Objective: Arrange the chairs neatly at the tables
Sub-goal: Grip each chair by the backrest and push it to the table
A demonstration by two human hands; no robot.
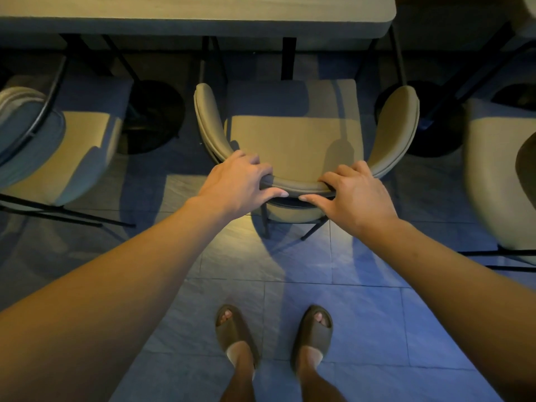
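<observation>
Both hands gripping chair back, facing table
Left hand (240, 181) and right hand (356, 192) are clasping the chair (295, 134) backrest evenly, likely keeping it square to the table (197, 13)

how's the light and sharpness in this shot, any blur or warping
Head view: dim, bluish light on the floor, with a warm patch across the middle chair seat; both hands are sharp; the right-edge chair is smeared by blur; the wide lens bends the table edge.

Grey tiled floor (333, 309); three chairs, black table bases, two sandalled feet.
</observation>
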